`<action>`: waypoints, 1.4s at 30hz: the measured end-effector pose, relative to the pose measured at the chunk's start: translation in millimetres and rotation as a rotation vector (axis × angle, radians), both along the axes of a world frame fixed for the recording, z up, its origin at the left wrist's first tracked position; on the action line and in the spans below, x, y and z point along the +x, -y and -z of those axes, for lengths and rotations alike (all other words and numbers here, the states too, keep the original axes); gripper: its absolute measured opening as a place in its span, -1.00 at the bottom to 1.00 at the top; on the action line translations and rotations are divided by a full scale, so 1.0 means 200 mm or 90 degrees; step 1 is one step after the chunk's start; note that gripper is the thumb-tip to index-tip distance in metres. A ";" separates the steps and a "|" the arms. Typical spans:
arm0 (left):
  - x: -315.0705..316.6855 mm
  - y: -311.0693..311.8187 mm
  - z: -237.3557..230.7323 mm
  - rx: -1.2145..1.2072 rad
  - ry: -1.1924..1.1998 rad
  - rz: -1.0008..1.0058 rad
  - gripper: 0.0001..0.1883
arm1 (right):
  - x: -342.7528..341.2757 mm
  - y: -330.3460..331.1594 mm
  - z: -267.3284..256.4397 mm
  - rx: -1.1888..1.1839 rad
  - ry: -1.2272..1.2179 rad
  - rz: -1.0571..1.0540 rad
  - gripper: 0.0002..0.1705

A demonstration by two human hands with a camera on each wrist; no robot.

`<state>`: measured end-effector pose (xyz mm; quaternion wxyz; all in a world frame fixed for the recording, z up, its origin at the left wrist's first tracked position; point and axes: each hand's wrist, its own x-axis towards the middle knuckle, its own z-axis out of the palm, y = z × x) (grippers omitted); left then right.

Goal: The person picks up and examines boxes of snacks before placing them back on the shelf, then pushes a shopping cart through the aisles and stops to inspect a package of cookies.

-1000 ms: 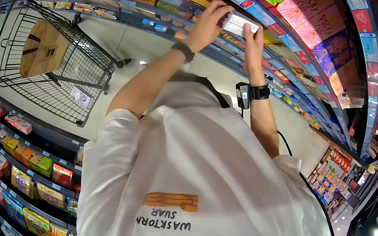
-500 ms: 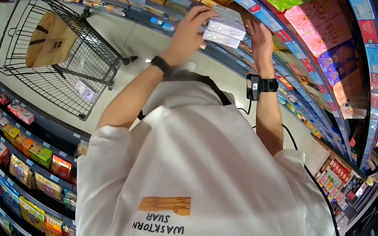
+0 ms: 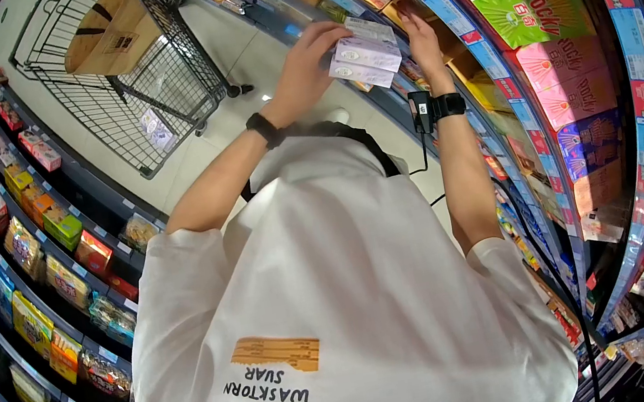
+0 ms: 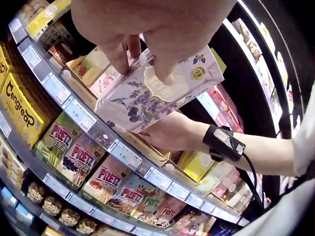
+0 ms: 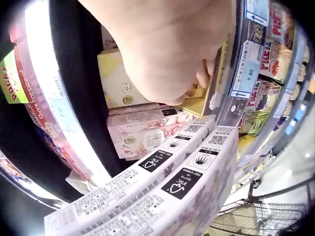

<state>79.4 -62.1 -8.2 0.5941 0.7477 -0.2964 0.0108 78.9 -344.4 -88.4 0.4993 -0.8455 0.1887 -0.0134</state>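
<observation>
My left hand grips two pale lavender boxes stacked together, held in front of the shelf. In the left wrist view, fingers lie over the broad face of one box, which has purple flowers and a gold-edged label. The boxes' narrow sides, with printed codes, face up in the right wrist view. My right hand reaches to the shelf beside the boxes, fingers extended at a yellowish cardboard display carton. Its fingertips are partly hidden there. Pink flowered boxes lie just below that hand.
A wire shopping cart stands at the left, with a round-ended brown board-like item and a lavender pack in it. Pocky boxes fill the right shelf; Pretz packs sit on a lower one. Another snack shelf runs along the left.
Both hands met at the boxes earlier; the right hand has let go and moved to the shelf carton. The left hand has drawn the boxes down and left, turning them.
</observation>
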 end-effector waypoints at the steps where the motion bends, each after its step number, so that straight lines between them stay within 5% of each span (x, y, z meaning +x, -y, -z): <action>1: 0.00 -0.01 0.00 -0.004 -0.017 0.000 -0.48 | 0.01 -0.01 -0.03 -0.005 -0.013 0.003 -0.41; 16: 0.00 0.02 0.01 -0.022 -0.066 0.006 -0.50 | -0.13 0.01 -0.10 -0.002 0.045 0.028 -0.59; 19: 0.00 0.02 0.01 -0.013 -0.058 0.003 -0.50 | -0.10 -0.02 -0.20 -0.119 -0.015 0.040 -0.51; 22: -0.01 0.02 0.01 -0.013 -0.070 -0.001 -0.50 | -0.02 0.00 -0.21 -0.201 -0.300 0.079 -0.42; 27: -0.01 0.00 0.03 -0.011 -0.066 -0.018 -0.50 | -0.01 0.10 0.10 -0.072 0.017 -0.005 -0.27; 35: -0.02 0.00 0.04 -0.011 -0.079 -0.010 -0.50 | 0.01 0.07 -0.10 -0.189 -0.260 0.030 -0.24; 38: -0.02 0.01 0.05 -0.007 -0.070 -0.002 -0.50 | -0.05 0.06 -0.02 -0.112 -0.021 0.032 -0.35; 42: -0.04 0.02 0.05 -0.015 -0.072 0.006 -0.49 | -0.13 0.12 -0.06 -0.053 -0.065 0.025 -0.44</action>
